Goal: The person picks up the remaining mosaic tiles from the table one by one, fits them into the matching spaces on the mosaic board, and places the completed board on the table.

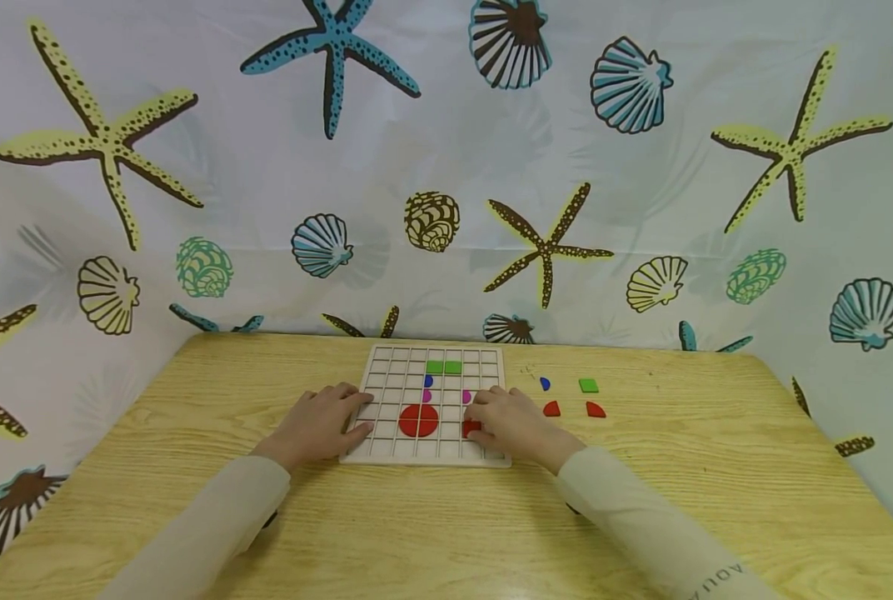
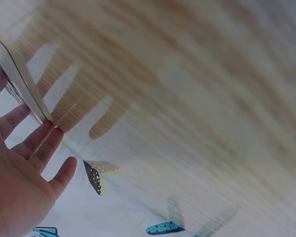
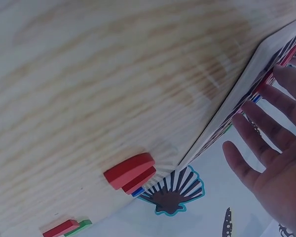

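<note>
A white gridded board (image 1: 386, 450) lies on the table with coloured pieces in its cells. My left hand (image 1: 325, 423) rests at its left edge, fingers extended; in the left wrist view the fingertips touch the board's side. Over the right part of the board, my right hand (image 1: 517, 423) pinches a red piece (image 1: 471, 428) between thumb and finger, partly hiding its shape. Red quarter pieces form a red circle (image 1: 419, 421). Above it are two green squares (image 1: 444, 367), a blue half-circle (image 1: 428, 381) and two pink half-circles, one left (image 1: 426, 397), one right (image 1: 466, 397).
Right of the board lie a blue half-circle (image 1: 545, 384), a green square (image 1: 588, 386) and two red quarter-circles, one nearer (image 1: 551, 409) and one farther right (image 1: 596, 410). The wooden table (image 1: 431, 533) meets a cloth printed with shells and starfish (image 1: 386, 275).
</note>
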Motion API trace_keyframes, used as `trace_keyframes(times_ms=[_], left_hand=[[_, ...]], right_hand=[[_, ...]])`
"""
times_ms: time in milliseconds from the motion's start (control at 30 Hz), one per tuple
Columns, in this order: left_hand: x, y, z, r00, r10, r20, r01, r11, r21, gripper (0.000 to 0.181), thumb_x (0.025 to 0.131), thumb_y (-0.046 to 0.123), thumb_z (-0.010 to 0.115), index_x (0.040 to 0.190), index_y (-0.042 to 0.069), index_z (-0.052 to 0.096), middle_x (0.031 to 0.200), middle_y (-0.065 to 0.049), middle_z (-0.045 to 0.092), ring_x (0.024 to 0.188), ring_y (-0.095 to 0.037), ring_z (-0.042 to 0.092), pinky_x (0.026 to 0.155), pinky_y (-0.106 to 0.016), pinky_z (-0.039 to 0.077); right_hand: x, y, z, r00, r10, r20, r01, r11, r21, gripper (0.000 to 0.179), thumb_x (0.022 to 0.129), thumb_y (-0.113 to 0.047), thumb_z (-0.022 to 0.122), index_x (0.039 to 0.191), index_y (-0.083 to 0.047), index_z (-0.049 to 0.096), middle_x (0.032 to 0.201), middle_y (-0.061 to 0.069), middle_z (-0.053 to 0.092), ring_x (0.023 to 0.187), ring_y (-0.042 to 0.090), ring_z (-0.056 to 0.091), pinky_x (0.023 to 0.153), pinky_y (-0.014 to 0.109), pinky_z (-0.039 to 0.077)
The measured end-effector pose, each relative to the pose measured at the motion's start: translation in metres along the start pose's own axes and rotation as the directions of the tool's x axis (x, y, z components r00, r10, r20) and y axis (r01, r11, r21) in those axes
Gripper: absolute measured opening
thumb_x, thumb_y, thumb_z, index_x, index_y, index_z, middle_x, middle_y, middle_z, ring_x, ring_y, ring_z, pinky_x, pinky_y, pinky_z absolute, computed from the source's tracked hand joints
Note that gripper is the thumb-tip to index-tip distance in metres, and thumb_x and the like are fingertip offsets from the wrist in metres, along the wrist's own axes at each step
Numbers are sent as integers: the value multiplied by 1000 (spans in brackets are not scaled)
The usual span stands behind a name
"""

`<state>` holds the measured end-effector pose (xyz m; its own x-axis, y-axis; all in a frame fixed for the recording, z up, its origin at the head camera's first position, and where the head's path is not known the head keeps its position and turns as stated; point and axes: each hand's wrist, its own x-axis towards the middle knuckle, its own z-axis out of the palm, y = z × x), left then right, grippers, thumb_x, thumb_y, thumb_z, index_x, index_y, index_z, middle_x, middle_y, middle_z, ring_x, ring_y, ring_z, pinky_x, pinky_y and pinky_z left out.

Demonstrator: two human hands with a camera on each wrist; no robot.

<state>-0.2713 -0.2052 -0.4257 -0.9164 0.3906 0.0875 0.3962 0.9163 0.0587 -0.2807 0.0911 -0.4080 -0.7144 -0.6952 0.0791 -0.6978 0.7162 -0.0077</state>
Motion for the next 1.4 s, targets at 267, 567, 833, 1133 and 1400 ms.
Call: trace_keyframes(times_ms=[267, 567, 833, 1133, 1400], left_hand=[[0, 0, 1, 1000, 7, -1, -7, 1000, -7, 50, 88, 45, 52, 128, 14, 53, 125, -11, 52, 113, -31, 51, 88, -54, 39], [2, -3, 3, 1000, 2, 6, -2, 1000, 0, 50, 88, 45, 52, 129, 15, 52, 126, -11, 52, 113, -30, 51, 89, -54, 39], [1, -1, 2, 1000, -2, 11, 2, 1000, -2, 50, 88, 44, 53, 129, 15, 53, 126, -11, 52, 114, -31, 51, 89, -55, 38], [0, 1, 0, 1000, 0, 2, 0, 1000, -3, 50, 88, 44, 53, 128, 14, 53, 125, -12, 52, 113, -31, 51, 89, -54, 39], [-1, 3, -3, 1000, 7, -12, -7, 1000, -10, 49, 88, 43, 54, 127, 13, 54, 124, -12, 53, 112, -31, 52, 88, -54, 39]], right_hand=[[0, 1, 2, 1000, -14, -13, 14, 1000, 2, 24, 88, -33, 60, 107, -19, 65, 110, -1, 61, 103, 17, 54, 82, 37, 45], [3, 2, 6, 1000, -3, -13, 3, 1000, 9, 23, 88, -33, 59, 106, -20, 65, 111, -1, 60, 104, 18, 54, 81, 37, 45], [1, 2, 2, 1000, 17, -2, -17, 1000, 16, 29, 88, -34, 58, 112, -18, 64, 114, 0, 60, 104, 18, 54, 82, 36, 45], [-8, 8, -8, 999, 52, -9, -52, 998, 41, 32, 87, -34, 60, 113, -15, 62, 112, 0, 61, 104, 19, 54, 86, 40, 45], [-25, 22, -10, 994, 56, -97, -54, 998, 19, 27, 84, -30, 64, 106, -13, 66, 105, 1, 63, 94, 20, 57, 78, 37, 48]])
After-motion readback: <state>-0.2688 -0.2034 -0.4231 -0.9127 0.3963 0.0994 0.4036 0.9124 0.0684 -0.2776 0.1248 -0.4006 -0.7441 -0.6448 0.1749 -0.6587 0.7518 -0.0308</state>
